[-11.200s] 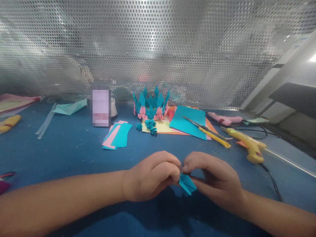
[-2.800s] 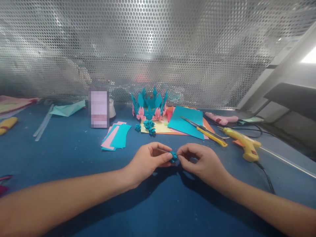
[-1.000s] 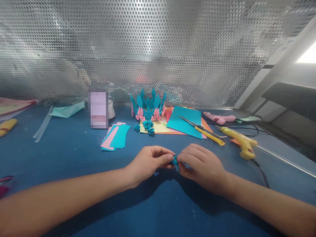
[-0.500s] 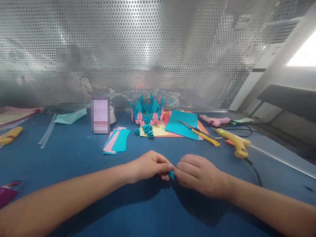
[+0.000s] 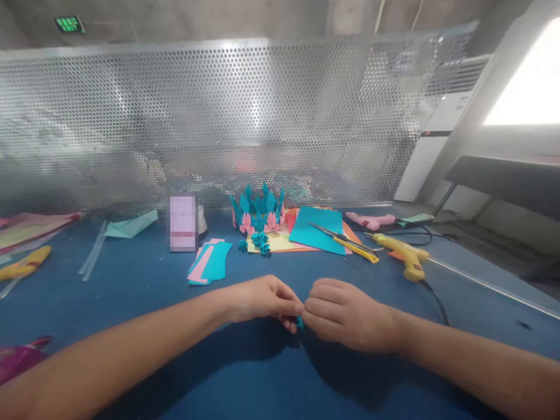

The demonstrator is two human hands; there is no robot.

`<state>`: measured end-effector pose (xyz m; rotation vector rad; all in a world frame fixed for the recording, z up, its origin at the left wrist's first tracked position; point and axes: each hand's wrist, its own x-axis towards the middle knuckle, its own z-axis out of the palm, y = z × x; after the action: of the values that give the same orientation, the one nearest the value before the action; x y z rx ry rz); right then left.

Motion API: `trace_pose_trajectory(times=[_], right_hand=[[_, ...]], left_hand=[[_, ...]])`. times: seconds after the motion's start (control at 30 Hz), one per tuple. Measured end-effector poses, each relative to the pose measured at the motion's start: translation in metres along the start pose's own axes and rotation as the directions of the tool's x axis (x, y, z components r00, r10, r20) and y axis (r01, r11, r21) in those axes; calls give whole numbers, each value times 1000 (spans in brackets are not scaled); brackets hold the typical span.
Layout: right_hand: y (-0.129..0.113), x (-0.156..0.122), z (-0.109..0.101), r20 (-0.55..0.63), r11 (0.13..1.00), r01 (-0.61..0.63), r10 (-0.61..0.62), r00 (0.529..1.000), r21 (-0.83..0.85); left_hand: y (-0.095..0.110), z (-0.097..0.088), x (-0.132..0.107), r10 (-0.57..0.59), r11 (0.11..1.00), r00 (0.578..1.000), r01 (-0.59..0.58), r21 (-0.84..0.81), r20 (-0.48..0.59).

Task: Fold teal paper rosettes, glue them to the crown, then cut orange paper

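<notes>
A small teal paper flower (image 5: 299,322) is between my two hands, low over the blue table. My left hand (image 5: 273,300) pinches it between thumb and fingers. Curled into a loose fist, my right hand (image 5: 345,312) meets it from the other side; its fingertips are hidden behind its knuckles. Just beyond stands a teal paper crown (image 5: 258,204) with pink butterfly-like pieces round its base. Several finished teal paper flowers (image 5: 261,240) lie in front of the crown. Cut teal and pink paper strips (image 5: 217,261) rest left of them.
Coloured paper sheets (image 5: 317,224) lie right of the crown, with a yellow-handled cutter (image 5: 356,249) across them. A yellow glue gun (image 5: 411,259) with a cord and a pink glue gun (image 5: 371,220) are at right. Clear sticks (image 5: 93,251) lie at left. A perforated metal panel (image 5: 175,116) stands behind.
The view has tilted up, showing the panel's top edge and an exit sign. Both hands stay together at the paper flower, with barely any shift in their grip.
</notes>
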<state>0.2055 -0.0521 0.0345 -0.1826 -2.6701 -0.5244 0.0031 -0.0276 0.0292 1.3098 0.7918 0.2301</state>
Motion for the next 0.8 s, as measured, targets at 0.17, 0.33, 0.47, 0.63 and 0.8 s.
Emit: trace_pose_trajectory(times=[0.17, 0.33, 0.47, 0.63, 0.8], right_hand=[[4, 5, -9, 70, 995, 84, -87, 994, 46], [24, 10, -16, 72, 881, -231, 221, 973, 414], [56, 35, -2, 46, 784, -427, 457, 888, 451], [88, 87, 48, 86, 824, -388, 389, 917, 412], [93, 112, 88, 180, 844, -368, 322, 929, 390]], left_hand=[[6, 8, -5, 34, 997, 999, -36, 70, 32], [0, 15, -10, 163, 986, 982, -159, 52, -93], [-7, 24, -15, 192, 981, 956, -186, 48, -223], [-12, 38, -22, 313, 920, 895, -202, 335, -318], [-11, 44, -31, 562, 668, 795, -277, 690, -226]])
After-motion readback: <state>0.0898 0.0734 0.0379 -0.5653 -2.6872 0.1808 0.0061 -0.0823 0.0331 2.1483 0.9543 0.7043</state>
